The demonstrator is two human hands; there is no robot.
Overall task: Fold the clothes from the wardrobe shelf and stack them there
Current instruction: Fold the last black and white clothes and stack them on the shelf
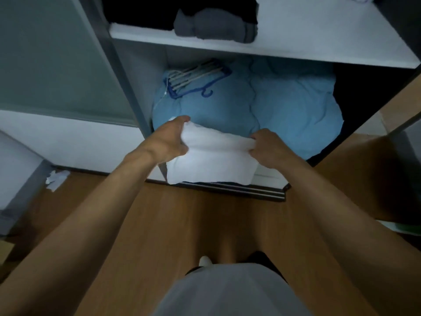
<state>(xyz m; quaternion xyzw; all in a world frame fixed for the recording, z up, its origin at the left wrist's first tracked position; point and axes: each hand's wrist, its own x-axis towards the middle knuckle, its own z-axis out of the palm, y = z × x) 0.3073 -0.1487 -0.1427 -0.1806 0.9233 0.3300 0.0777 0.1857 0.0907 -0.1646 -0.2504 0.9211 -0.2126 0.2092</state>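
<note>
At frame centre, the left hand and right hand pinch opposite ends of a white garment, apparently mid-fold, fingers curled into the cloth to keep it taut above the blue duvet.

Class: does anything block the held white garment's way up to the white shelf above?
Nothing visible does. The left hand and right hand grip the white garment in front of the blue duvet; the shelf above has bare board right of the grey folded clothes.
</note>
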